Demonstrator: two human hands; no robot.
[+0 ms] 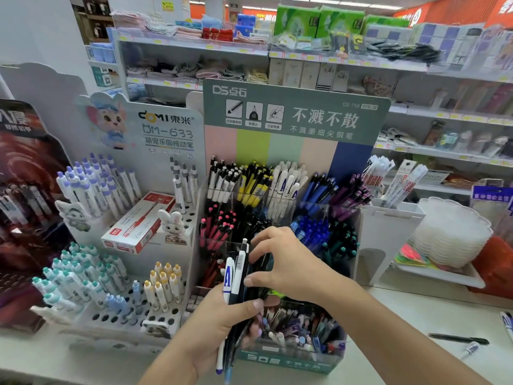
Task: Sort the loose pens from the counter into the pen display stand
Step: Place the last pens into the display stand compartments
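My left hand (pixel 219 326) grips a bundle of several pens (pixel 236 276), white and dark ones, held upright in front of the pen display stand (pixel 294 120). My right hand (pixel 288 262) reaches in from the right and pinches dark pens at the top of that bundle. The stand's clear compartments hold sorted groups: white-and-black, yellow, white, blue and purple pens in the back row, pink, black, blue and teal ones below. A black pen (pixel 458 339) and a small pen (pixel 470 350) lie loose on the counter (pixel 416 315) at right.
A white Domi pen stand (pixel 130 245) with a red pen box (pixel 138 223) stands at left. A dark red display (pixel 25 207) is at far left. White trays (pixel 449 232) are stacked at right. Store shelves fill the background.
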